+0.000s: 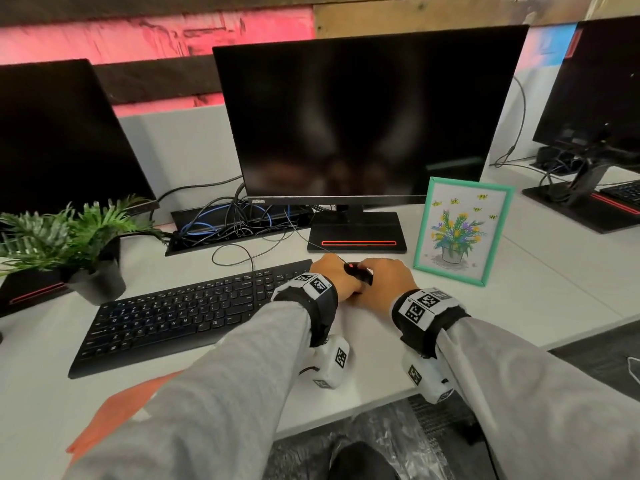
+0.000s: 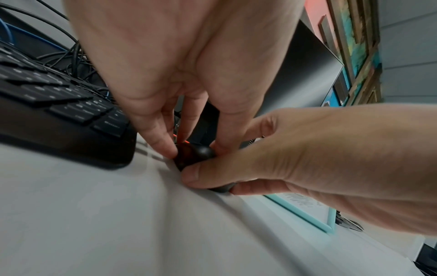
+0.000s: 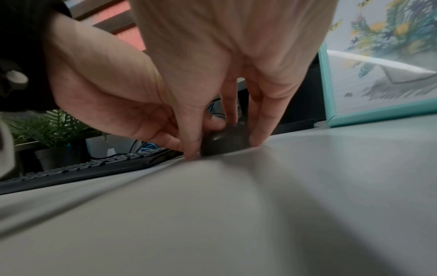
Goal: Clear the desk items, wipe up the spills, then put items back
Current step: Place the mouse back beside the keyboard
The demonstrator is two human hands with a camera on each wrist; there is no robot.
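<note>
Two-handed grasp on the mouse (image 1: 358, 271), seen from the head and both wrists. Your left hand (image 1: 335, 277) and right hand (image 1: 388, 277) meet over the same small black body, which sits on the white desk (image 1: 519, 289) just right of the keyboard (image 1: 194, 313) and just left of the teal picture frame (image 1: 464, 230). In the right wrist view your right fingers (image 3: 260, 119) curl down round the mouse's sides, tips at the desk surface; in the left wrist view your left fingers (image 2: 160, 134) pinch its far end from the keyboard side. Neither hand is spread; both are closed narrowly round the mouse. Its long axis appears to run away from you toward the monitor base (image 1: 356, 233), where its cable (image 1: 242, 249) leads off to the left. Both hands are equally near, so the lift likely depends on the cable's slack, not on reach. Whether the mouse is already clear of the desk cannot be told
</note>
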